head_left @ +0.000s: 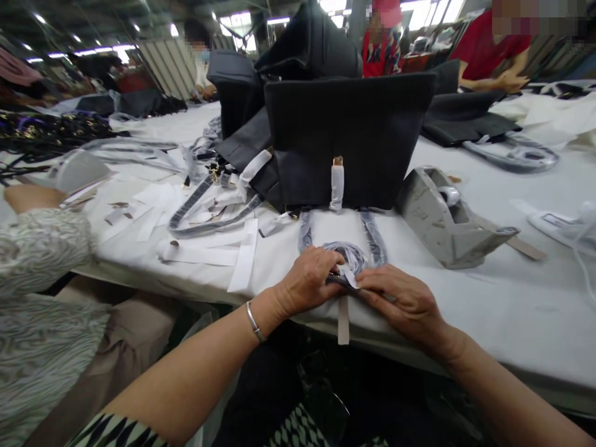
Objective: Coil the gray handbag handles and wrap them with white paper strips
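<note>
At the table's front edge my left hand (310, 277) is closed, its fingers gripping a dark strap (339, 280). My right hand (404, 299) pinches a white strip (350, 277) against the same strap. Just behind my fingers lies a coiled strap in clear plastic (354, 251). A beige strip (343, 320) hangs over the edge below my hands. Beyond them a black bag (349, 124) stands upright, with a white-wrapped tab (338, 186) and gold-coloured hardware on its front. Plastic-wrapped handles (372, 236) extend from its base towards me. My fingers partly hide the strap.
A grey tape dispenser (431, 230) stands to the right of the bag. White paper strips (244, 254) and a looped strap (195, 233) lie on the left. A co-worker's patterned sleeve (46, 242) is at far left. Other people stand across the table.
</note>
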The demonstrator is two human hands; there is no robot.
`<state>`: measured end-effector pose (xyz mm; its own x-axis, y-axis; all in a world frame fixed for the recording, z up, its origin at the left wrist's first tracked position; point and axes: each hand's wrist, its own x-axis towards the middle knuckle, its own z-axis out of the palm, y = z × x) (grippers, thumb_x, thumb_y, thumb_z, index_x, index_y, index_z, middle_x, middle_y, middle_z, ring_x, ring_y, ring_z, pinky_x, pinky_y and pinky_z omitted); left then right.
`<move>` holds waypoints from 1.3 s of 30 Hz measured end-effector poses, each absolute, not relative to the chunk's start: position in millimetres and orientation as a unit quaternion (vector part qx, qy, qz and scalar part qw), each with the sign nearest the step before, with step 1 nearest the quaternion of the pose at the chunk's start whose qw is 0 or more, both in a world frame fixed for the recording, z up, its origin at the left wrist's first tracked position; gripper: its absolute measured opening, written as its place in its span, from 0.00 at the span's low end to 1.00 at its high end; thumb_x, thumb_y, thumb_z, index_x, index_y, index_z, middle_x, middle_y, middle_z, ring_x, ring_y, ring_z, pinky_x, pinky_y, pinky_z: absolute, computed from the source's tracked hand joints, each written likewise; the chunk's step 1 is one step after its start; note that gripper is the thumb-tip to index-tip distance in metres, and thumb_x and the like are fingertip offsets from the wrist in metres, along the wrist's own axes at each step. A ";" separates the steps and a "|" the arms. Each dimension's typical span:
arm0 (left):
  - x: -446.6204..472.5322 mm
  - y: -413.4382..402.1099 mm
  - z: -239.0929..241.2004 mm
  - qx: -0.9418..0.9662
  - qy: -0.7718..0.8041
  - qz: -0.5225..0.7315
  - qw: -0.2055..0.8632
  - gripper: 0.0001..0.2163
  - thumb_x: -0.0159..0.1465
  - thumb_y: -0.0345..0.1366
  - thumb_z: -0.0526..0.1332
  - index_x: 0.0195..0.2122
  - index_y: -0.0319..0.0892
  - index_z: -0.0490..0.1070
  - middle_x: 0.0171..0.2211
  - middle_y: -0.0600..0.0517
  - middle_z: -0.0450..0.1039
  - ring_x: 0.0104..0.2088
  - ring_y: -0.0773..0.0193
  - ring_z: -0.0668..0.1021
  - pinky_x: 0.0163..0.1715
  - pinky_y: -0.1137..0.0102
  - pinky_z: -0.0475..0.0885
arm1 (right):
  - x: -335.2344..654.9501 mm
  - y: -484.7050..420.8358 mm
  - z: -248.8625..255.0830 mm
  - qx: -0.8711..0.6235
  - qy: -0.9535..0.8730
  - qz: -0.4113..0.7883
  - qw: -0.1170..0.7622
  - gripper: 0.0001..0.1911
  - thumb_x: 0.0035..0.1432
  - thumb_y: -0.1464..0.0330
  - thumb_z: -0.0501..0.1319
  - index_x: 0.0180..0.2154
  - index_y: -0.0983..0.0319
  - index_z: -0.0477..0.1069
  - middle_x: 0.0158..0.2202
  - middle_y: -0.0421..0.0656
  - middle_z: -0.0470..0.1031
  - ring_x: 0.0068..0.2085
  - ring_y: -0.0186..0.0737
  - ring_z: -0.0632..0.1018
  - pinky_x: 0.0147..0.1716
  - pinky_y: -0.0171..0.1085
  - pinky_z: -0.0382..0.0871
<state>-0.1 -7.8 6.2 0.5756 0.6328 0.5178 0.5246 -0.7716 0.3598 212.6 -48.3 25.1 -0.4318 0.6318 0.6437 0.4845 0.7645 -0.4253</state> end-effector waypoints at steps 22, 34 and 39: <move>0.9 4.2 -2.1 0.898 0.305 0.296 0.116 0.14 0.58 0.44 0.68 0.42 0.42 0.77 0.34 0.50 0.78 0.38 0.62 0.77 0.40 0.67 0.65 | 220.9 -95.9 21.1 -0.343 -0.909 0.025 0.237 0.23 0.58 0.76 0.55 0.55 0.61 0.67 0.52 0.48 0.73 0.53 0.45 0.73 0.51 0.45 0.68; 7.6 1.6 7.2 0.870 0.335 0.309 0.186 0.09 0.56 0.38 0.68 0.37 0.40 0.78 0.33 0.50 0.78 0.36 0.62 0.77 0.41 0.69 0.67 | 199.1 -77.4 29.5 -0.372 -0.886 -0.040 0.275 0.10 0.62 0.73 0.57 0.40 0.60 0.76 0.44 0.44 0.78 0.44 0.41 0.75 0.45 0.41 0.67; 5.5 3.3 8.1 0.883 0.294 0.295 0.215 0.07 0.60 0.31 0.61 0.26 0.38 0.75 0.23 0.53 0.71 0.25 0.69 0.72 0.30 0.73 0.63 | 201.2 -47.1 31.5 -0.406 -0.854 0.075 0.316 0.10 0.63 0.69 0.58 0.40 0.61 0.78 0.37 0.42 0.80 0.39 0.39 0.79 0.41 0.36 0.71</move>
<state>5.5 3.3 8.1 0.6527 0.6470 0.3943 0.3927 -0.7339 0.5542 201.2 -47.1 31.5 -0.4709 0.7407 0.4792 0.6455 0.6595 -0.3852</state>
